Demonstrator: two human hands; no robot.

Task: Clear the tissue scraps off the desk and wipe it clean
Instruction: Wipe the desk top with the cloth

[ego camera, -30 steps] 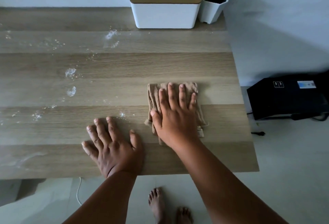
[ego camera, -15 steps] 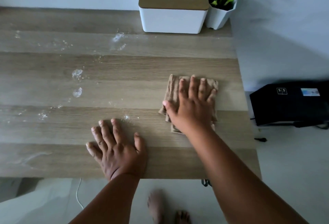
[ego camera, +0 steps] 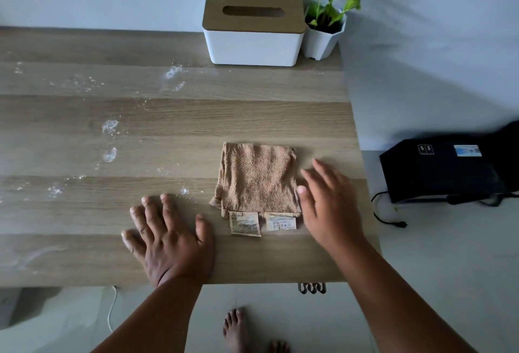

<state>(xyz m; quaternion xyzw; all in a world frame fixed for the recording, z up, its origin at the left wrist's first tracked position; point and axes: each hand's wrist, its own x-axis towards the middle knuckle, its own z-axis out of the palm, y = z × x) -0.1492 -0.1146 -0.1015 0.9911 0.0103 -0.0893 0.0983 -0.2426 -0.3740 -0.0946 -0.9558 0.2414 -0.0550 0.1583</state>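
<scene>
Head view, cloth: where I look down over the desk [ego camera: 84, 257], the folded tan cloth [ego camera: 257, 177] lies flat near the right front part of the top, between my two hands.
Cloth against right hand: my right hand [ego camera: 328, 206] is just beside the cloth's right edge, the thumb close to that edge; I cannot tell whether it touches.
Right hand state: fingers loosely spread and blurred, holding nothing.
Cloth against left hand: my left hand [ego camera: 168, 237] lies to the cloth's left and a little nearer me, apart from it.
Left hand state: palm down flat on the wood, fingers splayed, gripping nothing.
Cloth axis: nearly square, slightly longer front to back; its sides run roughly parallel to the desk's edges.
Cloth pointing: the two care labels [ego camera: 262, 223] stick out of its near edge toward me, the plain folded edge faces the wall.
Scraps: white tissue scraps [ego camera: 109, 139] are scattered over the left and middle of the desk, well left of the cloth; one small bit [ego camera: 184, 191] sits just beyond my left fingertips.
Back edge: a tissue box [ego camera: 254, 31] stands by the wall, with a potted plant [ego camera: 325, 29] touching or just beside its right.
</scene>
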